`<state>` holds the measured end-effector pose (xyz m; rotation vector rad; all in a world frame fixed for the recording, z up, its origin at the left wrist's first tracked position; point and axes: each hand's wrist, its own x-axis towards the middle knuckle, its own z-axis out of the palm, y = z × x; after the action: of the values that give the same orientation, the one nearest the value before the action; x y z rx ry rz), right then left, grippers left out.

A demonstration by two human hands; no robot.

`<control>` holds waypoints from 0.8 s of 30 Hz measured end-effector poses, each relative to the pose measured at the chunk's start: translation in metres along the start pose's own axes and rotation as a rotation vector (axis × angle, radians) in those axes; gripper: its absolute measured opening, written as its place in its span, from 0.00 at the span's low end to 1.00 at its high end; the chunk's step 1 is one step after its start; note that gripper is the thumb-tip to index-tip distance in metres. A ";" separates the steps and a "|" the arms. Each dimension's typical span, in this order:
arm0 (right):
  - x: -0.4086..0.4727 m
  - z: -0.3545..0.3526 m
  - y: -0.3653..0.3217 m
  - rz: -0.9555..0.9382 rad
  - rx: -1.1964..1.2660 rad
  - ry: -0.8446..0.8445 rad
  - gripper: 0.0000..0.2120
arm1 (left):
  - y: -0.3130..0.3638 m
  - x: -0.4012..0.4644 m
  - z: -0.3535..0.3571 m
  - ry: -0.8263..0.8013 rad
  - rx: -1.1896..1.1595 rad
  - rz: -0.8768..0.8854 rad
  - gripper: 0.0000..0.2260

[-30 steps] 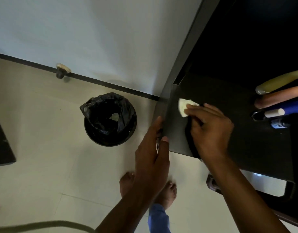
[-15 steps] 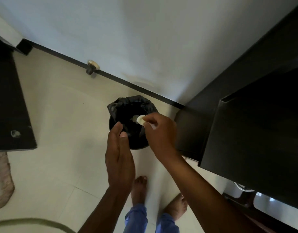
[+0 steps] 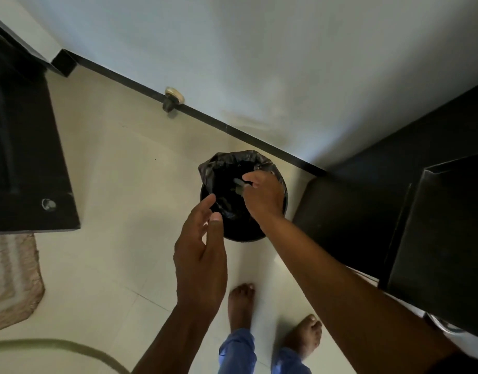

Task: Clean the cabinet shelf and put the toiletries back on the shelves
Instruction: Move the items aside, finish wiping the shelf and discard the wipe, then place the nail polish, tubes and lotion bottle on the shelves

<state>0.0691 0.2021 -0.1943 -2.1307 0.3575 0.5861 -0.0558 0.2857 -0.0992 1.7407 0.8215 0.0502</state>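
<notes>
- The task is judged to be at the end of the wiping stage: a small pale wad [image 3: 238, 184], seemingly the used wipe, is held over the open mouth of the bin [image 3: 233, 184], so disposal looks to be the step in hand.
- Putting the toiletries back is judged still to be done; no toiletries are visible here, and the inside of the shelf cannot be seen from this angle.
- The dark cabinet [image 3: 437, 233] is seen at the right edge, its panels standing above the floor, well apart from both hands.
- A pale tiled floor [image 3: 111, 184] is shown below, met by a light wall [image 3: 259, 63] along a black skirting line, where a small door stop [image 3: 173, 97] is fixed.
- A second dark piece of furniture [image 3: 24, 157] is seen at the left, with a woven mat [image 3: 11, 279] just beneath it.
- The bin is lined with a black bag and stands near the cabinet's foot.
- The right hand [image 3: 263, 197] is curled, the wad pinched at its fingertips over the bin.
- The left hand [image 3: 201, 255] is held relaxed with fingers nearly straight, gripping nothing, just beside the bin's rim.
</notes>
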 end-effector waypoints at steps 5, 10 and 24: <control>-0.065 -0.055 -0.020 -0.146 0.143 0.079 0.14 | 0.017 -0.007 0.023 -0.097 0.106 0.117 0.20; -0.140 -0.136 -0.007 -0.373 0.071 0.343 0.11 | 0.052 -0.028 0.055 -0.290 0.148 0.297 0.21; -0.203 -0.305 0.162 -0.293 -0.450 0.683 0.17 | 0.084 -0.127 0.204 -0.711 0.638 0.941 0.22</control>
<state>-0.0909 -0.1324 -0.0422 -2.7194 0.2849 -0.2814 -0.0221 0.0383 -0.0509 2.3750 -0.6029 -0.2149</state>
